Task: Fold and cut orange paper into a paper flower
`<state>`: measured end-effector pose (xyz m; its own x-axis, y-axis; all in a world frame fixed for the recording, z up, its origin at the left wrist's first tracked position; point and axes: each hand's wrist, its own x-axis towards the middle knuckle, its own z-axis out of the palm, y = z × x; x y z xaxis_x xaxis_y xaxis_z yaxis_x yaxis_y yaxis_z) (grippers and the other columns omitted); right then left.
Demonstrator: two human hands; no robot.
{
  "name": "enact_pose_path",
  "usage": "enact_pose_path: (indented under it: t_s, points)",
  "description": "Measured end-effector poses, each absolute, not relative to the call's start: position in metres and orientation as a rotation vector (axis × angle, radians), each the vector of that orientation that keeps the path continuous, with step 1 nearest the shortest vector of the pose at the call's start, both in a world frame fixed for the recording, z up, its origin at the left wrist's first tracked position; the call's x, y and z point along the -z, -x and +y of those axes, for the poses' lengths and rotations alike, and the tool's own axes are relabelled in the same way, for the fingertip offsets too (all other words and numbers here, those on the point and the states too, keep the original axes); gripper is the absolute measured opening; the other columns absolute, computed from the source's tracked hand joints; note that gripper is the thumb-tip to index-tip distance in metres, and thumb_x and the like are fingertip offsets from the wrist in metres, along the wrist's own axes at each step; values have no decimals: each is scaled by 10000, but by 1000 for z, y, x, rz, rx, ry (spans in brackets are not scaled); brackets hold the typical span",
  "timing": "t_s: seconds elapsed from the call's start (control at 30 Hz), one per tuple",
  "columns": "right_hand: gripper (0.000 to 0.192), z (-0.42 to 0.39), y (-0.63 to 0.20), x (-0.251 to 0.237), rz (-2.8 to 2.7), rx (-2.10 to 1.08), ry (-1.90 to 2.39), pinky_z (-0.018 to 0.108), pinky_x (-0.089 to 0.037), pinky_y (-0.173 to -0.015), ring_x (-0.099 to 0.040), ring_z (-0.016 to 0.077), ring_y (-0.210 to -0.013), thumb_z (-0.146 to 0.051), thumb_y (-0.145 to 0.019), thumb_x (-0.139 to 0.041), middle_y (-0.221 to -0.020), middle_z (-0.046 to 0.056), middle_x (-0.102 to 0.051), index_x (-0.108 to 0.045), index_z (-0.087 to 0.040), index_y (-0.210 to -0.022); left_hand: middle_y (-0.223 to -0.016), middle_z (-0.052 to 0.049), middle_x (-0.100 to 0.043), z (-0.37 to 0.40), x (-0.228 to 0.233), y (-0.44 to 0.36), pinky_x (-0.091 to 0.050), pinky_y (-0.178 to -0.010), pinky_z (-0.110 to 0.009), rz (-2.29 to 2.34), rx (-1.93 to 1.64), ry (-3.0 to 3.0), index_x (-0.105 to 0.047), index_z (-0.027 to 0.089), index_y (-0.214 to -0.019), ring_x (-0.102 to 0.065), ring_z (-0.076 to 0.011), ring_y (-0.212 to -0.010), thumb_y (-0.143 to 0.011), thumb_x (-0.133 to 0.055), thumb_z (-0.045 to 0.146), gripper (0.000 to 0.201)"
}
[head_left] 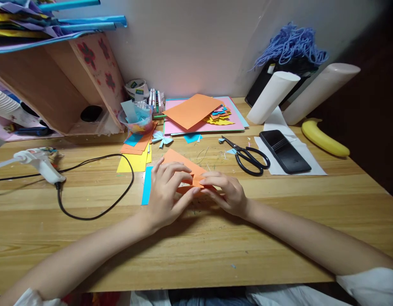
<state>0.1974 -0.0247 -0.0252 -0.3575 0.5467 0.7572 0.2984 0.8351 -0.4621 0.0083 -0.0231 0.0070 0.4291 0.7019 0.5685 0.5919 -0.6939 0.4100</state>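
Note:
Between my two hands is a sheet of orange paper [176, 157], partly folded, with its near edge turned up. My left hand [167, 193] lies over its left side, the fingers curved on the sheet and the thumb pressed to the fold. On the right, my right hand [228, 194] pinches the folded edge between thumb and fingers. A blue paper strip [146, 187] sticks out beside my left hand. Part of the fold is hidden under the fingers.
Black-handled scissors [247, 157], a phone [284, 151] and a banana [326, 138] lie to the right. At left are a glue gun [43, 163] and its looped cable [131, 182]. Behind stand a cup of scraps [137, 121], stacked colored paper [193, 111] and paper rolls [273, 97].

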Motion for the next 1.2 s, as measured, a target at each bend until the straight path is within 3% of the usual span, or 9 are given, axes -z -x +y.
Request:
enact_pose_path:
  t_s: [0.3,0.5,0.7,0.87,0.97,1.07,1.2]
  points:
    - [265,-26,-195,27,-2008,-271,641,296,-547,-766,-638,157,-935,-116,-844,-532,-976,83,-665,-486,-193,-1093,-990,-45,-603,-30,-18,-12,-242,-1020,-459,1194,-1052,-2668,-533,211,-880,-516,-202,-1010,-788,-569,244,104]
    - [328,-27,-196,29,-2071,-224,660,308,-540,-798,-632,175,-984,-142,-845,-542,-1024,95,-667,-450,-184,-1157,-989,-42,-581,-32,-25,-13,-285,-994,-451,1274,-969,-2371,-548,205,-819,-507,-194,-985,-820,-521,226,33]
    - [431,-28,-192,28,-2004,-199,733,314,-547,-792,-628,183,-1005,-207,-859,-536,-1090,104,-643,-359,-193,-1252,-971,-35,-588,-29,-33,-14,-382,-898,-410,1269,-986,-2074,-590,207,-699,-526,-198,-997,-805,-565,236,112]
    - [428,-27,-195,24,-1888,-148,702,428,-503,-862,-556,234,-1059,-256,-759,-662,-1112,96,-558,-440,-230,-1124,-966,-34,-594,-30,-36,-14,-398,-880,-419,1314,-1086,-1989,-576,200,-638,-539,-206,-992,-768,-598,214,133]
    - [263,-27,-197,22,-1910,-49,695,458,-471,-883,-535,247,-1041,-269,-780,-619,-1041,76,-542,-502,-231,-1011,-997,-33,-595,-29,-40,-12,-377,-896,-443,1367,-1096,-2115,-589,208,-657,-513,-218,-1014,-753,-607,207,98]
    - [170,-27,-198,21,-1983,-13,694,446,-462,-880,-538,234,-1032,-191,-813,-545,-1007,66,-567,-514,-230,-975,-1040,-30,-594,-26,-44,-10,-326,-939,-479,1384,-1014,-2298,-610,219,-689,-470,-238,-1052,-736,-616,208,49]
    - [236,-26,-196,19,-2013,18,662,377,-486,-826,-574,197,-1002,-99,-791,-560,-942,39,-615,-500,-234,-976,-1064,-38,-585,-25,-47,-8,-296,-955,-502,1381,-910,-2425,-612,219,-682,-430,-255,-1087,-741,-600,214,60]
